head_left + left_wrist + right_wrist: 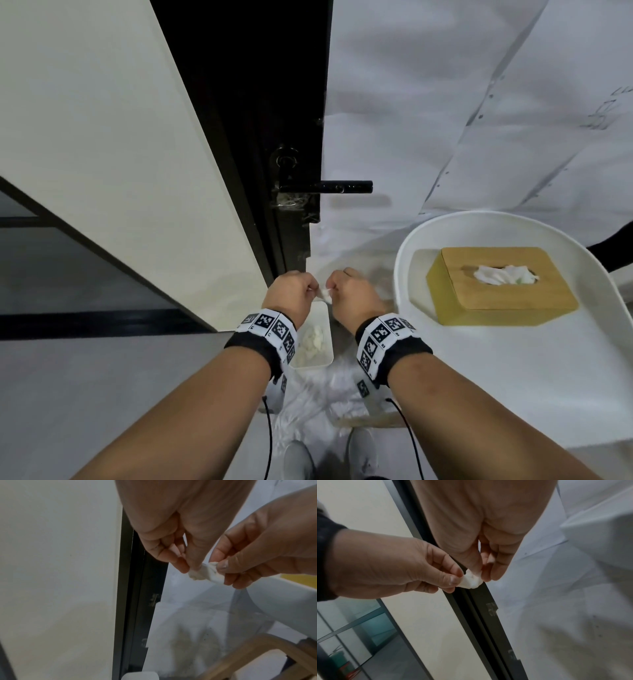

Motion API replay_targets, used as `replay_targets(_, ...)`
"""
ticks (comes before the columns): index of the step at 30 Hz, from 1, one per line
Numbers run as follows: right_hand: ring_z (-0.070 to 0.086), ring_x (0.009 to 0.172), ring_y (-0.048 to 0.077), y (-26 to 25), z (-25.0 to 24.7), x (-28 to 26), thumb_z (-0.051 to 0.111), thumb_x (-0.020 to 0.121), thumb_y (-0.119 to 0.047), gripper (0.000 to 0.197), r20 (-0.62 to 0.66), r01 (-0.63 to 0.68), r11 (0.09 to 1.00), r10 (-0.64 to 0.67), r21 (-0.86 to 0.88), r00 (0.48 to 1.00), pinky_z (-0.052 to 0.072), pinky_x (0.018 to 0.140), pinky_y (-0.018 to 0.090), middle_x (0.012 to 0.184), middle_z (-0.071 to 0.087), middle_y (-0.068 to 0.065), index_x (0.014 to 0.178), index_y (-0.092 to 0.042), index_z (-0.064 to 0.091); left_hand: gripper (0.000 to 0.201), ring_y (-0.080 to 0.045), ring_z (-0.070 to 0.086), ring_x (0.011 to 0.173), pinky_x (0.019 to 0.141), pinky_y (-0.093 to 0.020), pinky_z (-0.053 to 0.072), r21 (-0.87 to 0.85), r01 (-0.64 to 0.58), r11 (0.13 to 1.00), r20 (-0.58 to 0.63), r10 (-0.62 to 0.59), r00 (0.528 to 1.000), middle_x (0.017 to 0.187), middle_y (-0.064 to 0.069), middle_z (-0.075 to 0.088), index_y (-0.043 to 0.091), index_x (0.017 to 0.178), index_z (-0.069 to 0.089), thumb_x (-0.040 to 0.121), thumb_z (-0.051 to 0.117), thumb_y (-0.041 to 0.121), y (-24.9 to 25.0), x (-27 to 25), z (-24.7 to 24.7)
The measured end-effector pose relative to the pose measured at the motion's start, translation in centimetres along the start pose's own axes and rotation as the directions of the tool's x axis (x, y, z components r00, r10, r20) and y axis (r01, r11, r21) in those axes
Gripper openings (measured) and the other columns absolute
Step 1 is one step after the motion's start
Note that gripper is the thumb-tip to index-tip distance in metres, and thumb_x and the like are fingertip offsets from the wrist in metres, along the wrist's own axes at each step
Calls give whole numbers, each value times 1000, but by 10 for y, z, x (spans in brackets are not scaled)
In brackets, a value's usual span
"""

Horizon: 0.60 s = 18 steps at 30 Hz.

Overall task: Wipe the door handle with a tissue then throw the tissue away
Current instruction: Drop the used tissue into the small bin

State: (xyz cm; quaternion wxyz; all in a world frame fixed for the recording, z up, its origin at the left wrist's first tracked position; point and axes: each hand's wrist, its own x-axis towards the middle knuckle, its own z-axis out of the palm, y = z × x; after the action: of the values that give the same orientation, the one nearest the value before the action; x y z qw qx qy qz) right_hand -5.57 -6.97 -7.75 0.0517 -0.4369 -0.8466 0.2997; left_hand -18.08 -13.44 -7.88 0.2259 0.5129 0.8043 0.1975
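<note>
A small crumpled white tissue (324,294) is stretched between both hands, well below the black door handle (337,187). My left hand (297,289) pinches one end of the tissue (205,573) with thumb and fingertips. My right hand (346,291) pinches the other end of the tissue (471,580). Both hands hang above a white bin (327,337) on the floor that holds several crumpled tissues. The handle sticks out to the right from the dark door edge, with a lock above it.
A wooden tissue box (500,286) with a tissue poking out sits on a white round table (513,377) at my right. A cream wall panel (120,154) stands at the left. White sheeting covers the door (445,102). My shoes (361,455) are below.
</note>
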Motion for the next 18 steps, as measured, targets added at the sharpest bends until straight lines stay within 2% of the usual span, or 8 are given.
replay_targets(3, 61, 88, 29, 10, 18, 3, 52, 83, 1, 23, 59, -29, 1000, 28, 5, 998, 40, 73, 22, 106, 55, 10, 99, -9, 64, 15, -25, 62, 85, 76, -32, 50, 1, 27, 1000, 20, -27, 999, 93, -7, 64, 14, 86, 72, 82, 60, 7, -10, 0, 18)
replay_targets(7, 61, 86, 26, 22, 41, 6, 54, 84, 1, 24, 126, -33, 999, 32, -2, 992, 43, 82, 18, 113, 49, 9, 103, -10, 65, 18, -27, 63, 86, 76, -30, 49, 19, 87, 996, 46, -88, 995, 94, -9, 66, 13, 85, 73, 81, 57, 5, -23, 0, 41)
replay_targets(10, 60, 94, 25, 32, 59, 3, 54, 85, 3, 31, 196, -34, 999, 37, -23, 980, 37, 83, 13, 120, 46, 10, 113, -8, 64, 20, -29, 63, 88, 78, -31, 49, 72, 112, 991, 101, -119, 988, 97, -12, 68, 12, 89, 74, 84, 55, 8, -33, -1, 62)
replay_targets(14, 55, 112, 26, 44, 79, 1, 54, 84, 3, 38, 258, -52, 998, 58, -29, 964, 32, 100, 15, 130, 44, 13, 120, -5, 61, 25, -29, 62, 96, 85, -31, 46, 127, 106, 986, 156, -125, 980, 104, -13, 68, 11, 101, 74, 89, 52, 10, -48, -3, 86)
replay_targets(18, 56, 111, 28, 51, 103, 3, 52, 82, 5, 38, 298, -75, 997, 81, -33, 951, 36, 100, 20, 127, 46, 13, 117, -4, 63, 29, -29, 62, 101, 90, -32, 45, 162, 120, 980, 186, -150, 971, 110, -14, 67, 11, 108, 72, 91, 49, 10, -66, -1, 104)
